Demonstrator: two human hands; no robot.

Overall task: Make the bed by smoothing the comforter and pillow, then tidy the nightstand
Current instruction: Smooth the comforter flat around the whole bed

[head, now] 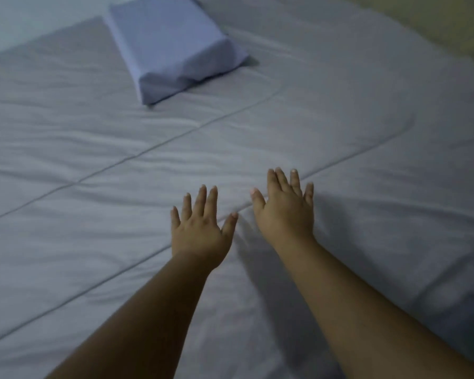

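Head cam: both hands are lying flat, palms down, on the grey comforter (121,165) mid-frame, left hand (197,231) and right hand (285,212) just beside each other, each grip spread wide, pinching nothing. Pillow (173,42) is sitting upper left.

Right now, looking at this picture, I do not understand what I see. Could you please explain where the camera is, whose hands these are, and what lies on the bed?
There is no machine here. A person wears one camera on the head, so you look forward and down as that person does. The left hand and the right hand are bare, open, with spread fingers, palms down over a grey comforter that covers the bed. Neither hand holds anything. The comforter has stitched lines and soft wrinkles. Farther away, a light blue pillow lies on the bed. No nightstand is visible in this view.
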